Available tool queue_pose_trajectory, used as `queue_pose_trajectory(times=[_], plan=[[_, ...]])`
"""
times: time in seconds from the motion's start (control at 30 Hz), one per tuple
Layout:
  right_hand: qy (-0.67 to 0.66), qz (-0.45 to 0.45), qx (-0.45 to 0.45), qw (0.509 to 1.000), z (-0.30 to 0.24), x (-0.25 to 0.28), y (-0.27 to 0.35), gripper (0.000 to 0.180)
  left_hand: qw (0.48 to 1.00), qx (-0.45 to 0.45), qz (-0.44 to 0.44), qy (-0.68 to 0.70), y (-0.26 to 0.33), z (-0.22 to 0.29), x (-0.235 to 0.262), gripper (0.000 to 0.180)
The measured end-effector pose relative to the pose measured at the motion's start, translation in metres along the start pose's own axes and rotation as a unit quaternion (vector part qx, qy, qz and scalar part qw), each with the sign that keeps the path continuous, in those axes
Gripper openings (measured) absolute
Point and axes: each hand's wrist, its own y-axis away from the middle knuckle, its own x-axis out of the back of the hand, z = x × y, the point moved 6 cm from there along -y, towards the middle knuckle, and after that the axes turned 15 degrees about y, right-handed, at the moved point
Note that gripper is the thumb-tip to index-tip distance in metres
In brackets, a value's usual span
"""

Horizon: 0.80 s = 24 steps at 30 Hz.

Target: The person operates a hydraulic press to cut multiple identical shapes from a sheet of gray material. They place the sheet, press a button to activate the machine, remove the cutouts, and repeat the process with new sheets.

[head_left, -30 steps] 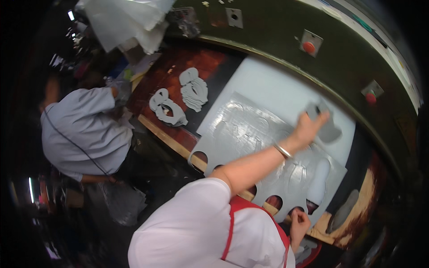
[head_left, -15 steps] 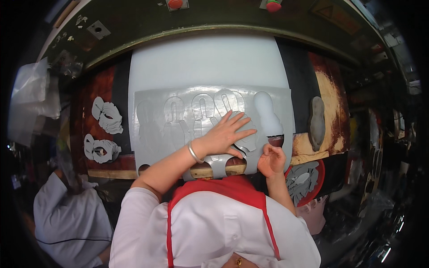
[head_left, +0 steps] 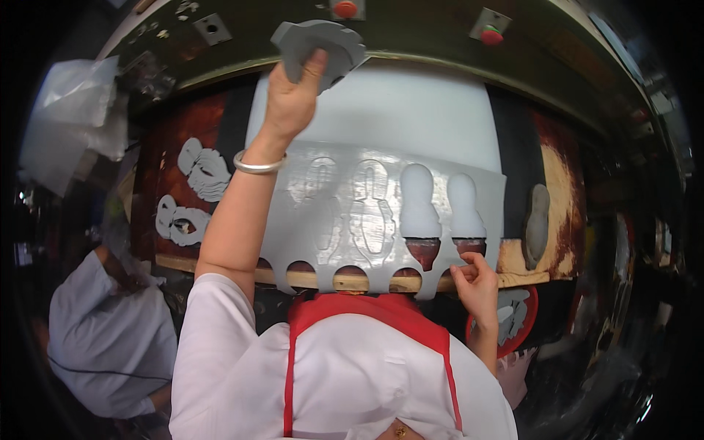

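My left hand [head_left: 290,99] is raised to the far side of the bench and grips a small stack of grey sole-shaped cut pieces [head_left: 323,44]. A metal bangle sits on that wrist. A thin grey sheet [head_left: 345,213] lies over a white cutting board [head_left: 411,125]; it has two sole-shaped holes [head_left: 419,202] and pressed outlines beside them. My right hand [head_left: 475,282] pinches the sheet's scalloped near edge at its right corner.
Two pale sole-shaped cutting dies [head_left: 205,172] lie on the reddish bench top at left. A single grey sole piece [head_left: 537,216] lies at right. A red tub [head_left: 513,323] holds cut pieces below the bench edge. Another person in white [head_left: 110,337] stands at lower left. Red buttons [head_left: 345,9] sit on the machine front.
My left hand has lifted off the sheet with the grey cut pieces and reached up to the far side. My right hand has stayed at the near edge.
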Motion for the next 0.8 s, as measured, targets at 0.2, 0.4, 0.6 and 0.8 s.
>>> queue_pose_trajectory(times=[0.2,0.4,0.6,0.8], plan=[[-0.032,-0.222,0.082,0.971,-0.033,-0.098,-0.037,0.023,0.847,0.059,-0.48,-0.222,0.171,-0.038,-0.063,0.06],[-0.388,-0.306,-0.1,0.864,-0.016,-0.132,-0.068,0.063,0.869,-0.022,-0.467,-0.162,0.228,-0.036,-0.042,0.063],[-0.427,-0.268,-0.005,0.864,-0.044,-0.122,-0.07,0.065,0.886,0.022,-0.436,-0.154,0.217,-0.051,-0.05,0.053],[-0.287,-0.162,-0.057,0.943,-0.05,-0.088,-0.052,0.048,0.973,0.214,0.082,-0.031,0.134,-0.054,-0.003,0.047]])
